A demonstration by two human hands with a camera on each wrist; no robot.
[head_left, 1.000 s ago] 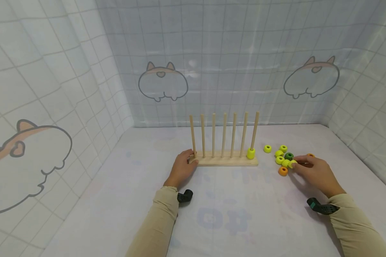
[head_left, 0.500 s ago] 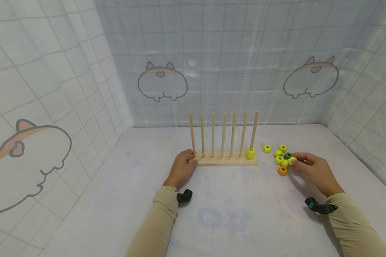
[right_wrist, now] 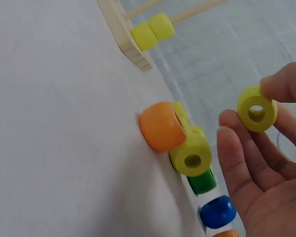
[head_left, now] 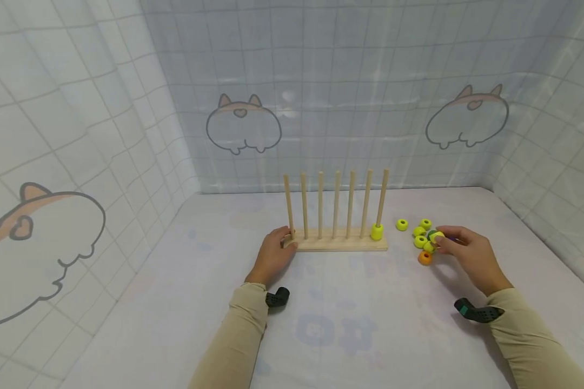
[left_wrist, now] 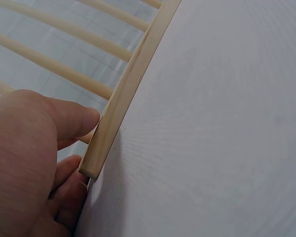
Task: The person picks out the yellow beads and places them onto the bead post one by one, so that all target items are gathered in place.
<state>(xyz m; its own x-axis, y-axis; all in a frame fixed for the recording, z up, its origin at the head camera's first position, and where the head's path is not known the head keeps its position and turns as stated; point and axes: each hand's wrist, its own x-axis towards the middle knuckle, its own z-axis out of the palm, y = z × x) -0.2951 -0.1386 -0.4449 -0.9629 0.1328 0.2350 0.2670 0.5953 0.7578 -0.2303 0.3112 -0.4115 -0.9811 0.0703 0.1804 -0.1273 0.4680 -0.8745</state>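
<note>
Right hand [head_left: 473, 260] pinches one yellow bead [right_wrist: 244, 104] between thumb and fingers, close by the loose beads and well apart from the wooden peg board [head_left: 338, 247]. Left hand [head_left: 274, 255] grips the board's left end, thumb against the base, other fingers beyond the end. Risk, as judged: a light pinch on a rounded bead could let it slip; the fingers could knock neighbours and set them rolling across the bench [head_left: 340, 294]; a loosened left grip could let the board shift if bumped. Counts: board, 1; upright pegs [head_left: 336, 205], 7; yellow beads on the rightmost peg [head_left: 382, 197], 2; yellow in hand, 1; loose yellow beads [head_left: 402, 227], 5; green bead [right_wrist: 202, 182], 1; blue bead [right_wrist: 218, 212], 1; orange beads [right_wrist: 160, 128], 2. Right hand may hide others.
</note>
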